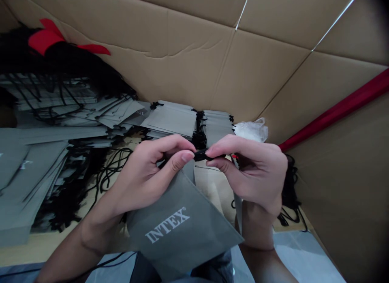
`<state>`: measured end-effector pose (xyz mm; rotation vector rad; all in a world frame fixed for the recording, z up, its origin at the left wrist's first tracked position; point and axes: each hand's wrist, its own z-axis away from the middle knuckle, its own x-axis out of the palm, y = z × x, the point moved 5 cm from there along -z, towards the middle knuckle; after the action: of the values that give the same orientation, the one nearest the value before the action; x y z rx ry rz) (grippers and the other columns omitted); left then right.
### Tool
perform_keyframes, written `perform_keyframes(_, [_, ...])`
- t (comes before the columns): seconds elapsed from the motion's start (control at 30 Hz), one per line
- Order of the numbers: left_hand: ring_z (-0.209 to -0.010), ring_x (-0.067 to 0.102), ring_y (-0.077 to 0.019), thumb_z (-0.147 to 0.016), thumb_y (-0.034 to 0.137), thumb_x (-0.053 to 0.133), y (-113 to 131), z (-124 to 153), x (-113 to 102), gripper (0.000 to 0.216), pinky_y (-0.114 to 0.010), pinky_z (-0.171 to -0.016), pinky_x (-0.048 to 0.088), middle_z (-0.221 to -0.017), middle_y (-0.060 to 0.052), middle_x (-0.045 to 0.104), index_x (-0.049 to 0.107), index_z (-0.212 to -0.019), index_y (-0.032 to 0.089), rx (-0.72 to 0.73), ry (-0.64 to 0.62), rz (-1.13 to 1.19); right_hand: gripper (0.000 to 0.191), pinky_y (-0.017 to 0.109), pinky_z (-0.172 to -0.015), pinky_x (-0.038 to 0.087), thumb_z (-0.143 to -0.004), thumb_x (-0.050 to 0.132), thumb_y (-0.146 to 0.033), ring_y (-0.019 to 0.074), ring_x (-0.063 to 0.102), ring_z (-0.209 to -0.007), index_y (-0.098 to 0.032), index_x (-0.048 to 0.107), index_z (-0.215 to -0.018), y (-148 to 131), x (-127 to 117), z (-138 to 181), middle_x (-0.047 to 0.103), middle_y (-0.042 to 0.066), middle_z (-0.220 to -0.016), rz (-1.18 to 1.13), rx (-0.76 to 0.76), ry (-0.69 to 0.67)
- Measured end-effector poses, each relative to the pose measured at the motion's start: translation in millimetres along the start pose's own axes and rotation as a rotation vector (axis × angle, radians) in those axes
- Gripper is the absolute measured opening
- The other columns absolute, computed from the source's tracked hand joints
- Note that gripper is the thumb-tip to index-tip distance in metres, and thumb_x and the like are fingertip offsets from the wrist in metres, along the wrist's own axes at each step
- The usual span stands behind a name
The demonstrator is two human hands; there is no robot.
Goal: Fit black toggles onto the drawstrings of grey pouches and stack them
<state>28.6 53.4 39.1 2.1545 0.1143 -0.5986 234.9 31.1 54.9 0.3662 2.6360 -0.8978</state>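
Note:
A grey fabric drawstring bag [179, 230] printed INTEX hangs below my two hands in the centre. My left hand [148, 173] is closed in a pinch on the bag's top edge and its black cord. My right hand [252, 169] is closed in a pinch on a small black cord piece [201, 155] held between both sets of fingertips. What exactly that black piece is I cannot make out.
Stacks of the same grey bags [176, 118] with black cords lie behind the hands and spread at the left [33, 161]. A crumpled clear plastic bag [252, 129] sits at the right. Cardboard walls [188, 56] surround the spot; a red bar [340, 108] crosses the right wall.

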Motion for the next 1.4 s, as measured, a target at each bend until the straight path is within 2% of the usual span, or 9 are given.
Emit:
perform_keyframes(0.1, [-0.060, 0.053, -0.0068, -0.113, 0.029, 0.067, 1, 0, 1, 0.015, -0.020, -0.055, 0.040, -0.076, 0.007, 0.072, 0.080, -0.106, 0.023, 0.006, -0.007, 0.002, 0.023, 0.031, -0.065, 0.060, -0.095, 0.090, -0.009, 0.0146, 0.076, -0.075, -0.030, 0.083, -0.104, 2, -1, 2, 0.086, -0.006, -0.093, 0.023, 0.023, 0.007])
perform_keyframes(0.27, [-0.063, 0.057, -0.0068, -0.113, 0.029, 0.067, 1, 0, 1, 0.016, -0.020, -0.055, 0.040, -0.079, 0.007, 0.074, 0.080, -0.106, 0.023, 0.024, -0.007, -0.004, 0.035, 0.031, -0.076, 0.068, -0.093, 0.090, -0.008, 0.0181, 0.083, -0.086, -0.031, 0.083, -0.117, 7, -2, 6, 0.088, -0.004, -0.100, -0.032, 0.045, 0.027])
perform_keyframes(0.43, [-0.063, 0.057, -0.0067, -0.113, 0.030, 0.067, 1, 1, 0, 0.015, -0.020, -0.054, 0.039, -0.077, 0.008, 0.072, 0.079, -0.106, 0.023, 0.024, -0.016, -0.002, 0.033, 0.035, -0.075, 0.071, -0.094, 0.089, -0.010, 0.0212, 0.083, -0.084, -0.034, 0.084, -0.116, 7, -2, 5, 0.088, -0.002, -0.100, -0.016, 0.057, 0.017])
perform_keyframes(0.77, [-0.063, 0.058, -0.0088, -0.114, 0.034, 0.066, 0, 1, 0, 0.020, -0.022, -0.055, 0.040, -0.078, 0.005, 0.073, 0.081, -0.106, 0.023, 0.017, -0.017, -0.007, 0.030, 0.034, -0.074, 0.070, -0.095, 0.090, -0.011, 0.0199, 0.083, -0.084, -0.033, 0.084, -0.115, 5, -3, 4, 0.088, -0.003, -0.099, 0.000, 0.047, 0.011])
perform_keyframes(0.93, [-0.070, 0.063, -0.0101, -0.115, 0.037, 0.065, -5, 1, 1, 0.022, -0.021, -0.060, 0.044, -0.086, 0.003, 0.077, 0.081, -0.109, 0.023, 0.002, -0.023, -0.014, 0.031, 0.024, -0.077, 0.067, -0.105, 0.071, -0.002, 0.0128, 0.083, -0.087, -0.029, 0.082, -0.118, 9, -3, 5, 0.086, -0.004, -0.104, -0.072, 0.090, -0.055])
perform_keyframes(1.03, [-0.070, 0.062, -0.0096, -0.115, 0.037, 0.065, -6, 1, 2, 0.022, -0.021, -0.060, 0.043, -0.086, 0.003, 0.076, 0.081, -0.109, 0.023, 0.002, -0.023, -0.019, 0.028, 0.023, -0.077, 0.065, -0.112, 0.063, -0.007, 0.0115, 0.079, -0.085, -0.026, 0.078, -0.127, 11, -1, 5, 0.082, -0.002, -0.099, -0.161, 0.091, -0.045])
perform_keyframes(1.13, [-0.069, 0.061, -0.0101, -0.115, 0.037, 0.066, -4, 1, 2, 0.022, -0.022, -0.060, 0.042, -0.084, 0.003, 0.075, 0.081, -0.108, 0.022, 0.001, -0.008, -0.017, 0.013, 0.024, -0.072, 0.061, -0.108, 0.079, -0.020, 0.0121, 0.072, -0.080, -0.024, 0.079, -0.121, 12, 3, 2, 0.078, -0.001, -0.096, -0.156, 0.111, -0.049])
perform_keyframes(1.23, [-0.069, 0.062, -0.0114, -0.116, 0.039, 0.064, -3, 2, 2, 0.025, -0.023, -0.059, 0.042, -0.083, 0.002, 0.075, 0.080, -0.108, 0.021, -0.005, -0.017, -0.009, 0.026, 0.025, -0.065, 0.057, -0.090, 0.101, -0.032, 0.0121, 0.066, -0.070, -0.023, 0.079, -0.102, 11, 11, -2, 0.077, -0.003, -0.087, -0.134, 0.126, -0.088])
perform_keyframes(1.4, [-0.063, 0.056, -0.0103, -0.118, 0.039, 0.059, -4, 3, 10, 0.024, -0.023, -0.057, 0.041, -0.078, 0.004, 0.068, 0.074, -0.112, 0.022, 0.047, -0.069, -0.016, 0.022, 0.025, -0.063, 0.053, -0.096, 0.096, -0.034, 0.0119, 0.065, -0.069, -0.022, 0.077, -0.094, 11, 17, -5, 0.077, -0.003, -0.083, -0.089, 0.144, -0.076])
